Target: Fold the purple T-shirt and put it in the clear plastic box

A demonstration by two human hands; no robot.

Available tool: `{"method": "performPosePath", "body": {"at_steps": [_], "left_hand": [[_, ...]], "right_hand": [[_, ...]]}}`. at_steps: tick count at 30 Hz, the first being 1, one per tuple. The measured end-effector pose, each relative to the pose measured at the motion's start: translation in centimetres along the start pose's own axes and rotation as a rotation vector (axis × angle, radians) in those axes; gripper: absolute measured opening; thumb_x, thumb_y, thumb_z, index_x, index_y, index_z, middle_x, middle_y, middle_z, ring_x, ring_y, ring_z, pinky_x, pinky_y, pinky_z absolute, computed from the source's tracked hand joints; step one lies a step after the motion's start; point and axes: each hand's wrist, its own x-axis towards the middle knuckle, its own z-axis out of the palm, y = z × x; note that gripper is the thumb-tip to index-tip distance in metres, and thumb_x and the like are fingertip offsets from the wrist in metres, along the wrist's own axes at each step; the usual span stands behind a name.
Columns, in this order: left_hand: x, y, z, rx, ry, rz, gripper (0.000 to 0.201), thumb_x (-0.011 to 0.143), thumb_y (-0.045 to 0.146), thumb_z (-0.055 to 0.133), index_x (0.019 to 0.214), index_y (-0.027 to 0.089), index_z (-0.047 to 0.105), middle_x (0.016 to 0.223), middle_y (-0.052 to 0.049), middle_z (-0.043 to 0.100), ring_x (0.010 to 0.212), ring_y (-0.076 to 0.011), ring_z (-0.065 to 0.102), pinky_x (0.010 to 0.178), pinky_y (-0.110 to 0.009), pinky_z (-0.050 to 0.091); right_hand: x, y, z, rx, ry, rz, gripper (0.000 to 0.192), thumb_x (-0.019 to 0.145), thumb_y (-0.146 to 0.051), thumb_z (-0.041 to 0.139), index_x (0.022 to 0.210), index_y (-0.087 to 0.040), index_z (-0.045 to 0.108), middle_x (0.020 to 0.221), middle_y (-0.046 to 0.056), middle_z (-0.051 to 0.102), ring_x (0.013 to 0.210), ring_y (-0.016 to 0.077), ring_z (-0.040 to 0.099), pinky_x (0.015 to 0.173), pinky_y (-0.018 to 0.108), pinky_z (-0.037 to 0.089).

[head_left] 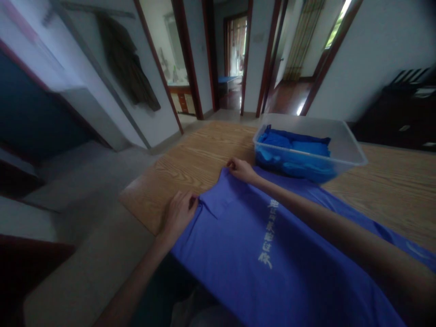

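A blue-purple T-shirt (235, 236) with a line of white printed characters is spread over the table and hangs past its near edge. My left hand (180, 211) pinches the shirt at its left corner, close to the table's edge. Farther away, my right hand (241, 170) has its fingers closed on another corner of the same shirt, beside the plastic bin. My right forearm crosses above the cloth. Part of the shirt at the lower right lies in shadow under that arm.
On the wooden table (194, 154) stands a clear plastic bin (347, 145) holding folded blue clothes (296, 152). A dark cabinet (398, 113) is at the right wall. A dark jacket (126, 59) hangs at the left, with several doorways behind the table.
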Motion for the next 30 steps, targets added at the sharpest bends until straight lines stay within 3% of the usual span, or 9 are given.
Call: {"method": "performPosePath", "body": {"at_steps": [3,9,13,17,21,26,30], "left_hand": [[-0.2,-0.5,-0.2,-0.118,-0.058,-0.002,0.015,0.104,0.027,0.055,0.097,0.023,0.068,0.099,-0.007,0.074,0.100,-0.0289,0.068,0.092,-0.042,0.054],[1.3,-0.3,-0.3,-0.335,-0.112,0.143,0.029,0.096,0.024,0.063,0.125,0.023,0.067,0.126,-0.009,0.073,0.120,-0.0287,0.067,0.109,-0.046,0.051],[2.4,0.1,0.1,-0.429,-0.114,0.072,0.009,0.097,0.028,0.064,0.103,0.023,0.068,0.106,-0.006,0.074,0.099,-0.0262,0.071,0.092,-0.040,0.056],[2.1,-0.8,0.2,-0.417,-0.071,0.076,0.010,0.099,0.032,0.063,0.096,0.023,0.068,0.103,-0.007,0.074,0.100,-0.0274,0.070,0.092,-0.041,0.056],[1.7,-1.5,-0.4,-0.429,-0.125,0.074,0.010,0.096,0.027,0.062,0.101,0.023,0.069,0.107,-0.008,0.075,0.106,-0.0278,0.071,0.100,-0.043,0.057],[3.1,1.3,-0.5,-0.316,-0.119,0.248,0.046,0.094,0.020,0.050,0.138,0.024,0.065,0.144,-0.010,0.069,0.139,-0.0274,0.061,0.127,-0.049,0.042],[4.3,2.9,1.5,-0.118,-0.342,0.402,0.053,0.098,0.040,0.053,0.146,0.020,0.064,0.155,-0.017,0.065,0.148,-0.0362,0.058,0.127,-0.058,0.041]], "right_hand": [[-0.4,-0.6,0.0,-0.060,-0.014,-0.027,0.032,0.107,-0.040,0.071,0.130,-0.017,0.070,0.126,0.009,0.074,0.115,0.0254,0.072,0.104,0.050,0.060],[1.6,-2.0,0.6,-0.067,-0.100,-0.052,0.034,0.106,-0.044,0.071,0.128,-0.017,0.071,0.127,0.010,0.073,0.112,0.0242,0.073,0.100,0.048,0.062],[3.4,-2.4,0.9,-0.049,-0.134,-0.041,0.032,0.106,-0.040,0.072,0.128,-0.017,0.071,0.127,0.009,0.073,0.109,0.0232,0.073,0.095,0.045,0.064],[3.3,-2.0,0.7,-0.075,-0.094,-0.067,0.034,0.106,-0.040,0.071,0.130,-0.017,0.070,0.128,0.009,0.072,0.109,0.0235,0.073,0.094,0.044,0.064],[1.3,-2.6,1.0,-0.172,-0.019,-0.126,0.033,0.106,-0.039,0.071,0.131,-0.017,0.069,0.131,0.010,0.071,0.114,0.0251,0.071,0.100,0.049,0.061],[-2.8,-5.6,0.4,-0.330,0.074,-0.232,0.034,0.110,-0.014,0.046,0.138,-0.011,0.064,0.146,0.019,0.064,0.136,0.0304,0.057,0.119,0.050,0.043],[-9.3,-6.2,-2.2,-0.431,0.099,-0.223,0.041,0.107,-0.015,0.047,0.147,-0.012,0.058,0.164,0.020,0.052,0.142,0.0334,0.051,0.119,0.047,0.040]]}}
